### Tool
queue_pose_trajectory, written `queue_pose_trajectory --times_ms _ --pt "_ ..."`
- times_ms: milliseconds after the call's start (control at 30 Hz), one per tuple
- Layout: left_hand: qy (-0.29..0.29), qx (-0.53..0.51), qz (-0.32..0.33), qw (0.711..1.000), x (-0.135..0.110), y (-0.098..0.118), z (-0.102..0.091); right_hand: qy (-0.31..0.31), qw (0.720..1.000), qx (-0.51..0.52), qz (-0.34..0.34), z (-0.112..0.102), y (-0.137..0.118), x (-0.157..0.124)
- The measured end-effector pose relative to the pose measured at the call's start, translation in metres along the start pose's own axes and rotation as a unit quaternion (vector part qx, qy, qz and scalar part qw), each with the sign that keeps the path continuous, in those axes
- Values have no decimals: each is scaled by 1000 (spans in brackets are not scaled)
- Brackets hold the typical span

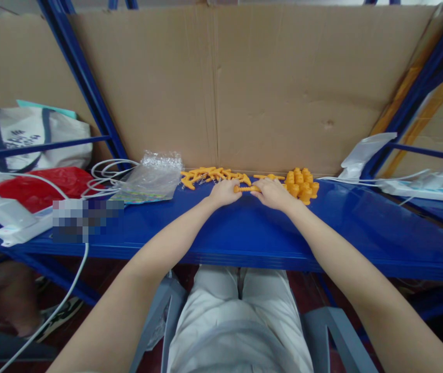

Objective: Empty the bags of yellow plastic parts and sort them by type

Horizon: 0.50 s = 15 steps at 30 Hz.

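My left hand [225, 193] and my right hand [274, 194] meet above the blue shelf, both closed on the two ends of a short orange ridged rod [248, 189]. It looks like a plastic screw and lies level between them. Behind my left hand is a pile of orange plastic pieces [206, 174], some hammer-shaped. A cluster of several orange cup-like pieces [299, 181] stands just right of my right hand. Another thin orange piece [279, 177] shows behind my right hand, partly covered by it. My fingertips are too small to make out in detail.
On the left lie a clear plastic bag [149, 178], coiled white cables [105, 173], a power strip [27, 228], a red bag [62, 184] and a cloth tote [46, 132]. Cardboard [264, 88] backs the blue shelf [245, 228]. Another person's leg [8, 290] shows lower left.
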State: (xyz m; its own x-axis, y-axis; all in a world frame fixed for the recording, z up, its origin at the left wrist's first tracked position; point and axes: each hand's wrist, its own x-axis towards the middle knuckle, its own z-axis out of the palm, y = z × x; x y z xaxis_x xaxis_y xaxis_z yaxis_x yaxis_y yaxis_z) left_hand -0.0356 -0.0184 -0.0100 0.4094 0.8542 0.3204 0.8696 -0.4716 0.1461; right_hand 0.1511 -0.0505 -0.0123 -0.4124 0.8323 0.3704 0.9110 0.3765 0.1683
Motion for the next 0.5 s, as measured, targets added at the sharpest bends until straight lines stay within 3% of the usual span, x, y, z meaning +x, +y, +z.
queue_pose_trajectory --times_ms 233,367,500 --pt "11 -33 11 999 4 -1 5 15 1000 -23 1 -6 -1 0" --pt "24 -149 8 988 9 -2 11 49 999 -20 9 -4 3 1" --pt "-33 -286 -48 956 10 -1 14 50 999 -2 15 -2 4 1"
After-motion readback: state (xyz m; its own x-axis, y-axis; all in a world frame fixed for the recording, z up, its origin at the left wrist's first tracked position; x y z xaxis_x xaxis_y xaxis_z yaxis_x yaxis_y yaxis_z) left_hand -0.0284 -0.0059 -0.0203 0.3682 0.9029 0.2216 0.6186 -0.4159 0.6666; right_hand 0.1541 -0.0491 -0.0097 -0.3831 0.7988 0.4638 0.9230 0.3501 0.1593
